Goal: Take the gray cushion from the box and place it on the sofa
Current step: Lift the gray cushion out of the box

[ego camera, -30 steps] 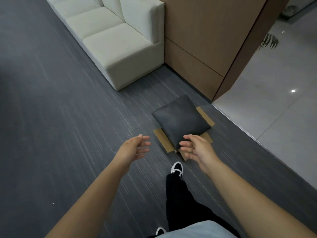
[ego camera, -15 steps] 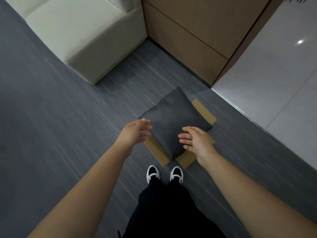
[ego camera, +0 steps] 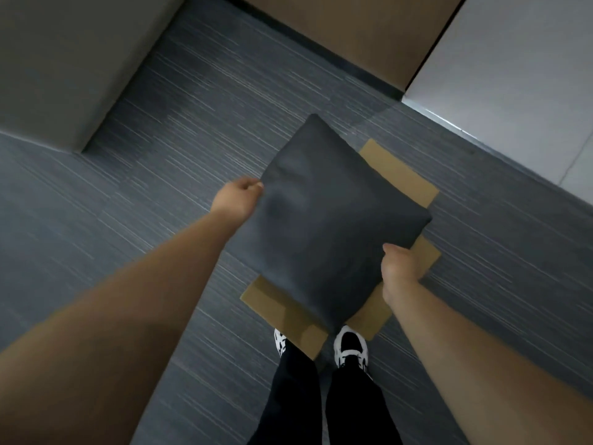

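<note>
A dark gray square cushion (ego camera: 333, 220) lies over an open cardboard box (ego camera: 282, 311) on the carpet, hiding most of the box; only the flaps show around it. My left hand (ego camera: 239, 199) grips the cushion's left corner. On the cushion's right edge, my right hand (ego camera: 399, 268) is closed over the fabric, fingers tucked underneath. The white sofa (ego camera: 64, 59) shows only as its end block at the top left, a short way off from the box.
A wooden wall panel (ego camera: 353, 30) runs along the top. Glossy light tile floor (ego camera: 519, 85) starts at the right of the carpet. My two feet in black-and-white shoes (ego camera: 349, 348) stand at the box's near flaps.
Both hands, open above the cushion before, have closed on its left corner and right edge. The view has moved closer and tilted down over the box.
</note>
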